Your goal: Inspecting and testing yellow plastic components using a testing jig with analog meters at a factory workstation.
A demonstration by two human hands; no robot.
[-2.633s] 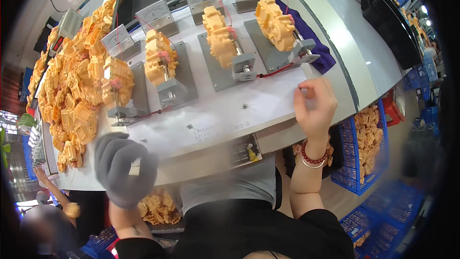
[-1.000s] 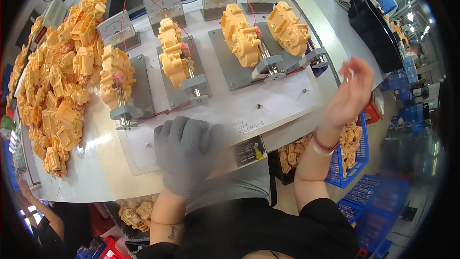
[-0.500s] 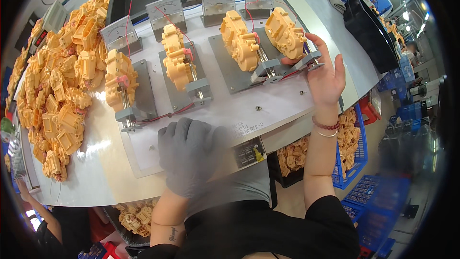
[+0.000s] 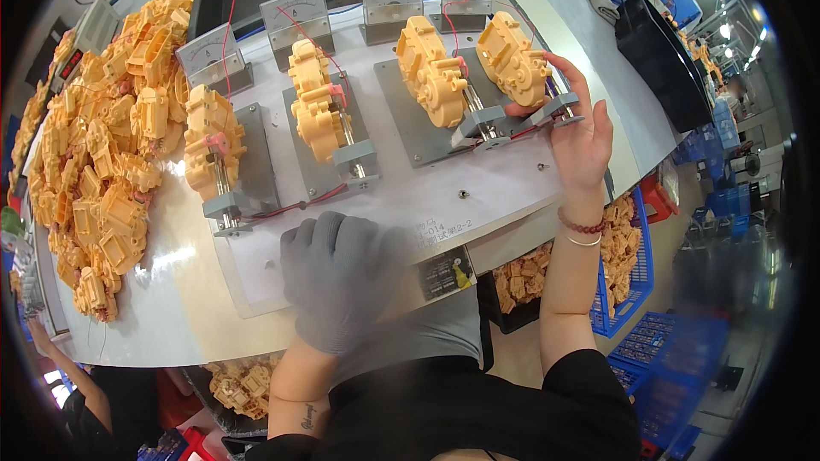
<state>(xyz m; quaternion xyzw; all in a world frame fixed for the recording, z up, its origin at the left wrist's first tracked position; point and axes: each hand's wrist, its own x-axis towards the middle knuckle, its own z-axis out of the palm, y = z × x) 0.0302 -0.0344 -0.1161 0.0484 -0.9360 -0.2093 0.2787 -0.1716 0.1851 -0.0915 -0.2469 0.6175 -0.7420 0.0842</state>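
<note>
My left hand (image 4: pixel 331 277), in a grey glove, rests closed over the front edge of the white board (image 4: pixel 512 183). Its fingers curl down, and whatever may be in them is hidden. My bare right hand (image 4: pixel 581 137) is open, palm up, at the rightmost cream plastic gearbox (image 4: pixel 515 60). Its index finger reaches up beside the gearbox, another fingertip shows under it, and the thumb stands apart. A grey clamp block (image 4: pixel 555 109) hides part of the fingers. Three more gearboxes sit on grey plates to the left: one (image 4: pixel 433 72), another (image 4: pixel 316 102) and the leftmost (image 4: pixel 212 141).
Analog meters (image 4: pixel 295 21) stand behind the gearboxes, with red wires running down. A large heap of gearboxes (image 4: pixel 107 179) covers the table's left side. A blue crate (image 4: pixel 645 265) and a black bin (image 4: pixel 512 316) hold more below. Another person's arm (image 4: pixel 77 384) shows at lower left.
Both hands keep nearly the same places. The view has shifted slightly, and my right hand's fingers stay at the rightmost gearbox.
</note>
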